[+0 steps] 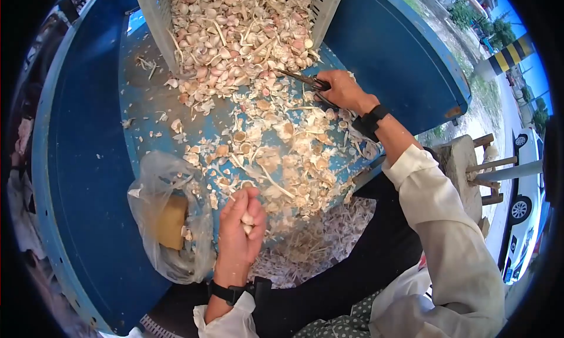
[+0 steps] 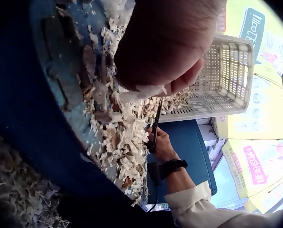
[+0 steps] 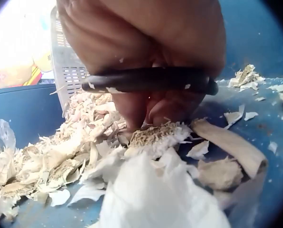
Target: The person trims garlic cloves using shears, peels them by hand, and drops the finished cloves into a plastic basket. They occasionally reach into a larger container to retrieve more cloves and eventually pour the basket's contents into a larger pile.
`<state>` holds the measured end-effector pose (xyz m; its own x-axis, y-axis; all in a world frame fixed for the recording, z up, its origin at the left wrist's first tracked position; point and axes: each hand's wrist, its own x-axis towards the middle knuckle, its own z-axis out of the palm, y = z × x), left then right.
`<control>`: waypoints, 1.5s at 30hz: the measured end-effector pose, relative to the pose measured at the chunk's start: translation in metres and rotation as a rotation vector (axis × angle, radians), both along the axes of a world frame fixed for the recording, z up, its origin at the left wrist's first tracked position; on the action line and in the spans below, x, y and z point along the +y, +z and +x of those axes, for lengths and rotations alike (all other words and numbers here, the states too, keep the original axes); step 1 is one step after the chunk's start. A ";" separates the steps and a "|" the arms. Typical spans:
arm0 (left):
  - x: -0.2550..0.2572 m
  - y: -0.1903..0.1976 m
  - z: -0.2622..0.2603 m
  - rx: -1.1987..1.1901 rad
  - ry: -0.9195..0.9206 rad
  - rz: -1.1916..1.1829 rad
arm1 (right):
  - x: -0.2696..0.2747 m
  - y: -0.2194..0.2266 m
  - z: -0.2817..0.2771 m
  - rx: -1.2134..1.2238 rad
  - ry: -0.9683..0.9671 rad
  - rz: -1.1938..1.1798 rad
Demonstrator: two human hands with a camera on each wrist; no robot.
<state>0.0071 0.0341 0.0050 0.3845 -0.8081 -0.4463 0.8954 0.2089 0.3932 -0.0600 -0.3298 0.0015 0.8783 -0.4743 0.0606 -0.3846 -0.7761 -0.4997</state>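
Observation:
Low in the head view, my left hand curls its fingers around a few pale garlic cloves. The left wrist view shows the back of this hand large, with a strip of pale skin at its fingers. Farther up and to the right, my right hand grips black scissors, their blades pointing left toward the heap of garlic cloves. Close up in the right wrist view, the dark scissor handle crosses under the fingers, just above the garlic peelings.
A white plastic crate lies tipped with garlic spilling from it. Peelings and stems cover much of the blue surface. At the left sits a clear plastic bag with a tan block inside. Blue side walls rise around.

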 end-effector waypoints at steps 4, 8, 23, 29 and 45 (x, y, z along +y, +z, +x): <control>0.000 0.001 0.004 0.021 0.030 0.074 | 0.013 0.012 -0.002 -0.037 -0.121 0.014; 0.000 -0.002 0.004 0.036 0.050 0.029 | 0.014 0.025 -0.026 0.033 -0.255 0.249; -0.003 0.002 -0.002 0.032 0.036 0.048 | 0.033 0.001 -0.067 0.066 -0.025 0.045; -0.003 0.003 -0.003 -0.001 0.031 0.062 | 0.042 0.008 -0.056 -0.016 -0.149 0.054; -0.017 -0.001 -0.020 0.086 -0.054 0.013 | 0.148 0.048 -0.013 -0.127 0.201 0.437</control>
<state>-0.0129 0.0169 0.0045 0.3007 -0.8204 -0.4863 0.9357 0.1551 0.3169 -0.0729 -0.1816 0.0499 0.9536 -0.3010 0.0067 -0.1635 -0.5363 -0.8281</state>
